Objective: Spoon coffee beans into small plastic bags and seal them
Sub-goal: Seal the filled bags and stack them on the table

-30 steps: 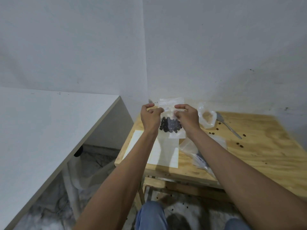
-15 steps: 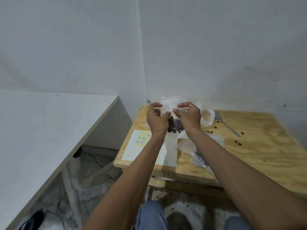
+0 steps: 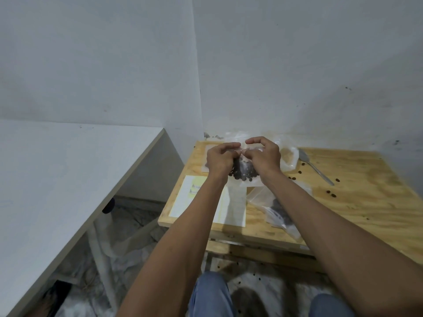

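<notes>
small clear bag (image 3: pixel 243 173) mid-frame, upright, dark coffee beans (image 3: pixel 242 173) pooled at its bottom, top edge pinched. Metal spoon (image 3: pixel 314 167) lies flat, right of center.

My left hand (image 3: pixel 219 160) and right hand (image 3: pixel 263 156) pinch the top of a small plastic bag (image 3: pixel 243 179) of coffee beans (image 3: pixel 242 173) above the wooden worktop (image 3: pixel 366 202). Spoon (image 3: pixel 314 167) lies right; loose beans (image 3: pixel 332 193) scattered nearby.

Spoon (image 3: pixel 315 169) lies right of bag (image 3: pixel 243 173) on table (image 3: pixel 366 202).
</notes>
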Action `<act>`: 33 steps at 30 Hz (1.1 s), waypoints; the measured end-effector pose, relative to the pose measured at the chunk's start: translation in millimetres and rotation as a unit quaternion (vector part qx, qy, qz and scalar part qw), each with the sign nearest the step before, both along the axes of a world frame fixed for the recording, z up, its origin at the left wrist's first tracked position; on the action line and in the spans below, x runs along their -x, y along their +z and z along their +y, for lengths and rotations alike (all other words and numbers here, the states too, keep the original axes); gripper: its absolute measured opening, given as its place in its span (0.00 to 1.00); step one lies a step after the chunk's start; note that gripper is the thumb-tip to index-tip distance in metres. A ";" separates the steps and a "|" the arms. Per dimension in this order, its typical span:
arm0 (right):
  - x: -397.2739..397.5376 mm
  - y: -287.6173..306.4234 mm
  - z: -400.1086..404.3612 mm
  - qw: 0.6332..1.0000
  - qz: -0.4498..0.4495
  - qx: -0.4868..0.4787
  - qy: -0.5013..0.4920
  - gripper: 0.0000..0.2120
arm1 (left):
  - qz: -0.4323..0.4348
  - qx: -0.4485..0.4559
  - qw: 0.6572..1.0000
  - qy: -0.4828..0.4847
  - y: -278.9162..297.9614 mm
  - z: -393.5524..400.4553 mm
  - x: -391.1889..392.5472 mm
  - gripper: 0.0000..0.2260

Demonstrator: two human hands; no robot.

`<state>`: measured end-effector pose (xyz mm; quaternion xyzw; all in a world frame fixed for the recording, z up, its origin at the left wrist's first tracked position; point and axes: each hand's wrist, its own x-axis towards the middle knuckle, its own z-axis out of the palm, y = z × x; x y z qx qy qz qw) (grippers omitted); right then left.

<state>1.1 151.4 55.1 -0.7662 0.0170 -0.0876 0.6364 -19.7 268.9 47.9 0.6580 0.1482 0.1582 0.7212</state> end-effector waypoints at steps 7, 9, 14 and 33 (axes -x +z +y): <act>-14.0 -4.0 6.9 0.999 0.015 -0.010 0.033 0.12 | 0.003 -0.033 0.999 -0.024 -2.5 20.1 -9.3 0.15; -22.0 -2.7 10.1 0.998 0.026 -0.026 0.042 0.11 | 0.003 -0.046 0.997 -0.061 -3.7 35.9 -14.2 0.16; -44.0 -5.9 31.9 0.995 0.059 -0.024 0.070 0.12 | -0.008 -0.078 0.997 -0.025 -14.2 65.4 -33.1 0.14; -101.1 -56.6 84.9 0.953 0.094 0.274 0.083 0.23 | 0.112 -0.293 0.949 0.016 -71.2 115.6 -94.8 0.15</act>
